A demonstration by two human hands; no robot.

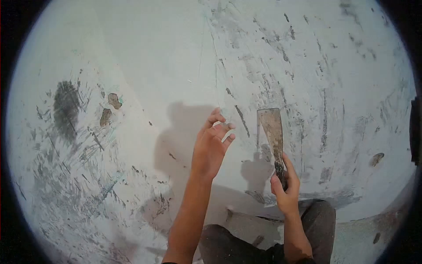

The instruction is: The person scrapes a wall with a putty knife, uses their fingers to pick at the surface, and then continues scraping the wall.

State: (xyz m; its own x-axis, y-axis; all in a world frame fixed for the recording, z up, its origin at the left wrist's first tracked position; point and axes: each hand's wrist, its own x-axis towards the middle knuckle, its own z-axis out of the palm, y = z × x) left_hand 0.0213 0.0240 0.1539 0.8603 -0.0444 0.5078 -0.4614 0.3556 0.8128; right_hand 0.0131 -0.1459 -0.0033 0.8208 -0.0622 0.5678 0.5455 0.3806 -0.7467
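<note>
My right hand (288, 187) is wrapped round the dark handle of a scraper (272, 130), whose wide, stained blade points up in front of the wall (154, 48). To the left of it, my left hand (212, 145) is raised near the wall, its fingers loosely bent and apart, with nothing seen in them. Whitish paint covers the wall, broken by dark scrape marks and streaks, many of them around and above the scraper. Shadows of both hands fall on the surface close by.
A large dark patch (66, 110) and brown chipped spots (114, 101) mark the wall on the left. Another brown spot (376, 159) shows at right. My bent knees (318, 224) are close to the wall's foot, above a dusty floor (358, 242).
</note>
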